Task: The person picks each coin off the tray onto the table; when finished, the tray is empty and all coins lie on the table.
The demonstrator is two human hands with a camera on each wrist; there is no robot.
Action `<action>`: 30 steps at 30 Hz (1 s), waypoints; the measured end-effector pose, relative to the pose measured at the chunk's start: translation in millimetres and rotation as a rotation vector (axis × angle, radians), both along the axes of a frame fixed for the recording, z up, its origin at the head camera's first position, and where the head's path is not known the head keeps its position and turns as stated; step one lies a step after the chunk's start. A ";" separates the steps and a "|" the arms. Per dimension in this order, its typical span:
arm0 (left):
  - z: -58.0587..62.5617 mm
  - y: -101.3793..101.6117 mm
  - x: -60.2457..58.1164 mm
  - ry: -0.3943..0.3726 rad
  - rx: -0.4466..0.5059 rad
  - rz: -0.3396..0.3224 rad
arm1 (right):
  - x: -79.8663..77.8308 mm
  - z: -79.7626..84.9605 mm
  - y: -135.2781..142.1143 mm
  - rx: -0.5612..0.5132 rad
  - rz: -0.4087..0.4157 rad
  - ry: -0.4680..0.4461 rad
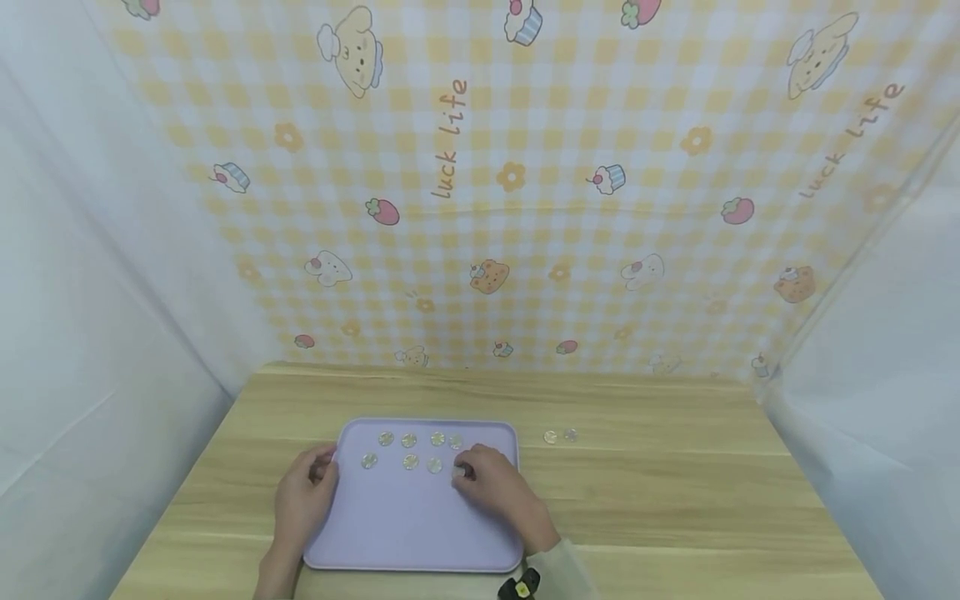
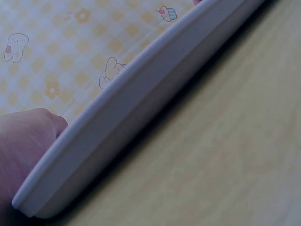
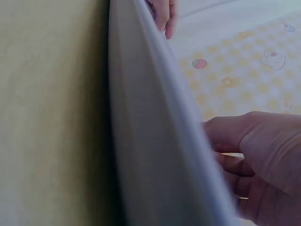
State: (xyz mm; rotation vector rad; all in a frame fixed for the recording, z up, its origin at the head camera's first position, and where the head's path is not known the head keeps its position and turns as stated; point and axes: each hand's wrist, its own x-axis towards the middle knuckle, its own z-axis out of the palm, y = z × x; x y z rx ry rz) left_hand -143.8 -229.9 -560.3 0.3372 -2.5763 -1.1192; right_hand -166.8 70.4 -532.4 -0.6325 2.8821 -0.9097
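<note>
A shallow lilac tray (image 1: 412,525) lies on the wooden table, seen from its side wall in both wrist views. Several round coins (image 1: 410,462), silvery to pale gold, lie in two rough rows on its far half. Over the tray's right part, my right hand (image 1: 495,483) pinches a coin (image 1: 459,472) between thumb and forefinger, at the right end of the nearer row. At the left rim, my left hand (image 1: 303,496) holds the tray's edge with bent fingers. The coin is hidden behind the tray wall (image 3: 155,127) in the right wrist view.
Two more coins (image 1: 551,437) lie on the wooden table (image 1: 675,492) to the right of the tray. A yellow checked cloth (image 1: 562,233) with cartoon prints hangs behind the table. White sheets (image 1: 877,367) close off both sides. A dark band sits on the right wrist.
</note>
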 end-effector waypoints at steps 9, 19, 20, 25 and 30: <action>0.7 0.9 -0.3 0.002 0.005 0.001 | 1.9 -1.7 -0.4 0.002 -0.053 0.036; 2.7 2.2 0.6 -0.049 0.011 -0.002 | 2.1 -3.5 0.6 0.031 -0.033 0.123; 2.8 2.3 0.7 -0.047 0.011 -0.002 | 2.1 -3.5 0.8 0.033 -0.031 0.130; 2.7 2.3 0.5 -0.026 0.014 0.002 | 2.0 -2.2 1.0 0.031 -0.025 0.154; 1.4 1.2 1.3 -0.012 0.018 0.004 | 1.5 -0.7 2.5 0.020 -0.014 0.161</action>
